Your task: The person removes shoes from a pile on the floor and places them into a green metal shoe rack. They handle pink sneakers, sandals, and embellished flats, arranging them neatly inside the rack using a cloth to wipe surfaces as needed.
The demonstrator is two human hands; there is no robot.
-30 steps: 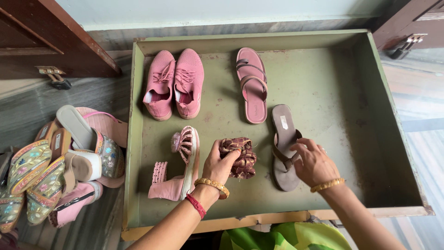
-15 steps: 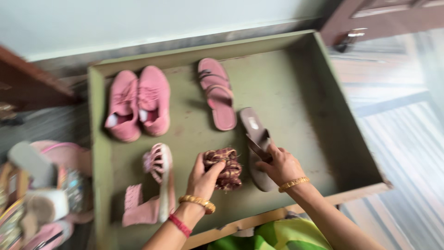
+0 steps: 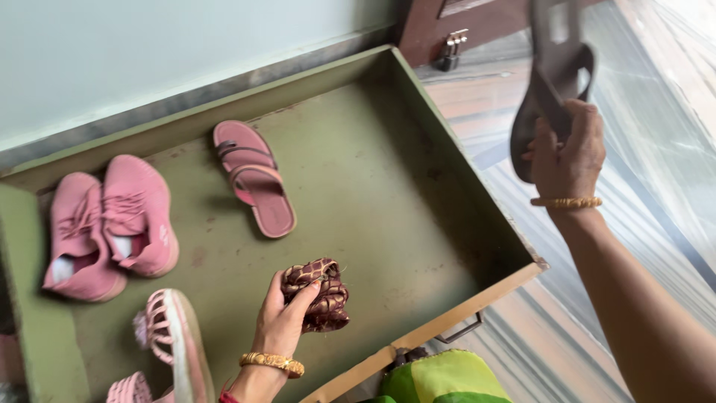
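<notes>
My right hand (image 3: 567, 153) is raised over the floor to the right of the green tray (image 3: 447, 142), gripping a dark brown sandal (image 3: 548, 89) by its straps. My left hand (image 3: 282, 322) rests inside the tray near its front edge, fingers on a dark brown woven sandal (image 3: 317, 292) that lies crumpled on the tray floor. A pink flat sandal (image 3: 253, 179) lies at the tray's middle back. A pair of pink sneakers (image 3: 112, 227) sits at the left. A pink heeled sandal (image 3: 168, 351) stands at the front left.
The tray's right wall and front rim with a metal handle (image 3: 459, 332) border a striped floor (image 3: 671, 186). A brown door with a padlock (image 3: 450, 51) stands behind the tray. Green fabric (image 3: 440, 377) shows below the front rim.
My right hand lifted the dark brown sandal out of the tray and swung it up to the right over the floor. The camera view turned right. My left hand stayed on the woven sandal.
</notes>
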